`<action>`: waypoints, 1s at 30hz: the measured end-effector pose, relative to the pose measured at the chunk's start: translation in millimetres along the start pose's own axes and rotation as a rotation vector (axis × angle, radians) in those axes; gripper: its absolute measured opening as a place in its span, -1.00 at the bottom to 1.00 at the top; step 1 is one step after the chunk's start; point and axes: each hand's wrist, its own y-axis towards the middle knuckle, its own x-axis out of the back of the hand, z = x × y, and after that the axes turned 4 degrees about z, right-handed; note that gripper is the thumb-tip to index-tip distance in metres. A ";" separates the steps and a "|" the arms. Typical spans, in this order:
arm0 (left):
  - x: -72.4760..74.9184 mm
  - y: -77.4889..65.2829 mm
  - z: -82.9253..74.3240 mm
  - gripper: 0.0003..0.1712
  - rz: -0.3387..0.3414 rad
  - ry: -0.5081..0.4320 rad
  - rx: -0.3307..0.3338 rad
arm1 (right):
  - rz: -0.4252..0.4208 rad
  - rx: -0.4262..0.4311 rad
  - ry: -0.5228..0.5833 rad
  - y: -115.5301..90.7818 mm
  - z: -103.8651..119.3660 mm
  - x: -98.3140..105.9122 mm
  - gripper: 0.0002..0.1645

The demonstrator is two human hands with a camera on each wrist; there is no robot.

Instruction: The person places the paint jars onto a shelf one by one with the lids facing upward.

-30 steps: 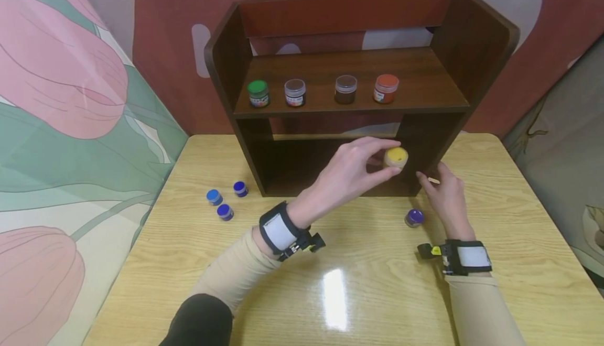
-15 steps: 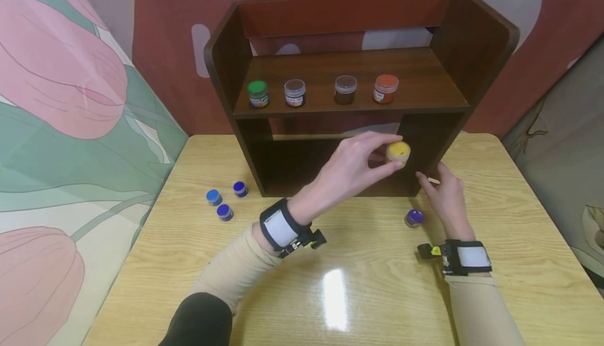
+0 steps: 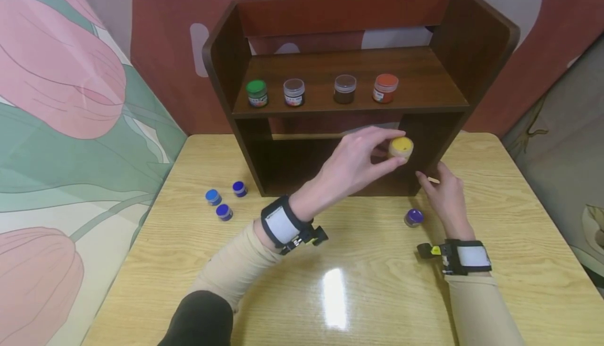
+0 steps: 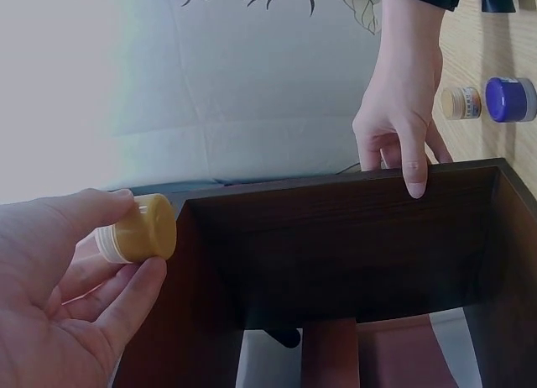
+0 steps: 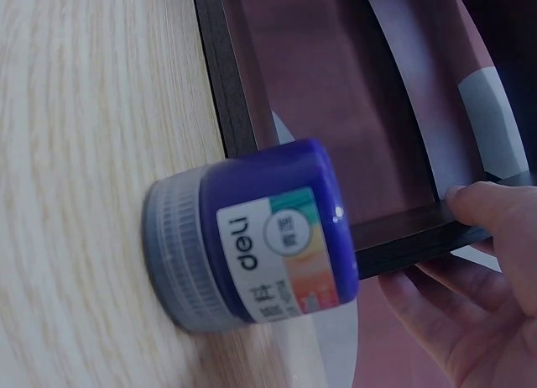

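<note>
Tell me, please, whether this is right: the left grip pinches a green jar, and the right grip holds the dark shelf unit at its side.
The colour is wrong: the left grip pinches a yellow jar, not a green one, as the head view shows. The right grip does hold the dark shelf unit at its side.

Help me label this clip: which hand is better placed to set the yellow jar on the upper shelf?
Likely the left hand: it pinches the yellow jar, up in front of the shelf unit. The right hand grips the unit's side low down and would have to let go first.
</note>
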 end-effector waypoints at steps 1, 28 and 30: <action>0.3 0.1 -0.2 -0.45 0.002 0.001 0.001 | 0.000 -0.001 0.000 -0.1 0.1 0.1 -0.54; 11.0 6.7 -4.7 -0.46 -0.032 -0.007 -0.006 | -0.009 0.014 0.005 -1.1 0.6 0.9 -0.56; 11.9 7.7 -5.1 -0.46 -0.035 -0.009 -0.009 | -0.010 0.019 0.006 -1.0 0.6 0.7 -0.56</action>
